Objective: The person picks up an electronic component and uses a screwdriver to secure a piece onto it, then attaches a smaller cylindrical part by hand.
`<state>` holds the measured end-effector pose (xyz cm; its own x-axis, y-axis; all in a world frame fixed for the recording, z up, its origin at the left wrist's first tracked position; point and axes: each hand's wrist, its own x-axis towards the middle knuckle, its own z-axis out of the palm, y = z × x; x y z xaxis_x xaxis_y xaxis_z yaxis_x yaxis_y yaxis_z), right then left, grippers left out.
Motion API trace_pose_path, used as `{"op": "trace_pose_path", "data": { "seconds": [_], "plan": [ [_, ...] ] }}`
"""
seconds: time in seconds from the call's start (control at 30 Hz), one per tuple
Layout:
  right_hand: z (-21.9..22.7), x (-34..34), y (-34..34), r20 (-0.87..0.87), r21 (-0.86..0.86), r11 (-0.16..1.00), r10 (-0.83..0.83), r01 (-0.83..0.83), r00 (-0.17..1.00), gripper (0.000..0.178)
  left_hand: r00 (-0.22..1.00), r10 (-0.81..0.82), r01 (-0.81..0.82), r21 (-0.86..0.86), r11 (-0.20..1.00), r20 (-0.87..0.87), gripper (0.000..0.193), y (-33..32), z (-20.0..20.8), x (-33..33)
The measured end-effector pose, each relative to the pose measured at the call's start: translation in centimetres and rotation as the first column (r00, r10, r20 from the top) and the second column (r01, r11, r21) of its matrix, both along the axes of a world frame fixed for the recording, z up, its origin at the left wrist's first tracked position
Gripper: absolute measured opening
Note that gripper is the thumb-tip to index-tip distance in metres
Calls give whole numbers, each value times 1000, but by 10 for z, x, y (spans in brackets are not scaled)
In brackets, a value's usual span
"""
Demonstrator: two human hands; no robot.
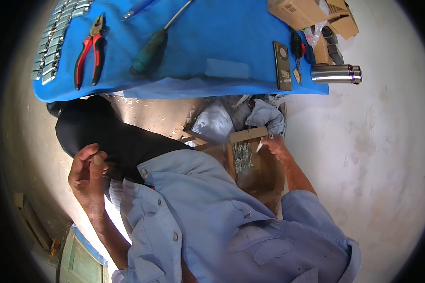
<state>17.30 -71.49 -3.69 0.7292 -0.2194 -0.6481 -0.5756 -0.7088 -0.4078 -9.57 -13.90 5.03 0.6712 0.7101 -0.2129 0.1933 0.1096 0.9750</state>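
My right hand (276,145) is at the rim of an open cardboard box (265,177), low on the right beside my lap. A small pale, narrow piece (259,145) sticks out from its pinched fingers. Inside the box lies a heap of small silvery metal parts (242,156). Raised above my dark-trousered thigh, my left hand (88,177) has its fingers curled toward the thumb. Whatever is between those fingers, if anything, is hidden.
On the blue-covered table (198,52) lie red-and-black pliers (90,52), a green-handled screwdriver (151,51), rows of metal parts (56,40), a dark flat device (282,66), keys (297,49) and a steel flask (336,74). Cartons (300,13) stand at the far right; plastic bags (214,122) lie below.
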Motion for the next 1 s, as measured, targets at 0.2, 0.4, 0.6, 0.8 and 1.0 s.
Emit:
{"op": "trace_pose_path", "data": {
  "seconds": [0.2, 0.4, 0.6, 0.8, 1.0],
  "plan": [
    [-82, -37, -127, 18, -291, 892, 367, -346, 930, 34, 999, -25, 27, 78, 997, -32, 23, 6, 2, 9],
    [16, -10, 119, -227, 368, 927, 165, -72, 960, 24, 999, -46, 44, 85, 995, 19, 22, 7, 6, 16],
    [97, -4, 291, 35, 822, 463, 539, -331, 841, 28, 1000, 17, -16, 62, 998, -10, 19, -5, 23, 18],
    [163, 17, 403, 117, 944, 205, 526, -259, 843, 33, 998, 42, -38, 83, 996, -47, 21, -11, 29, 23],
    [175, 48, 437, 316, 877, 210, 424, -432, 849, 34, 994, 63, -37, 279, 959, -86, 16, -9, 38, 46]
  ]
}}
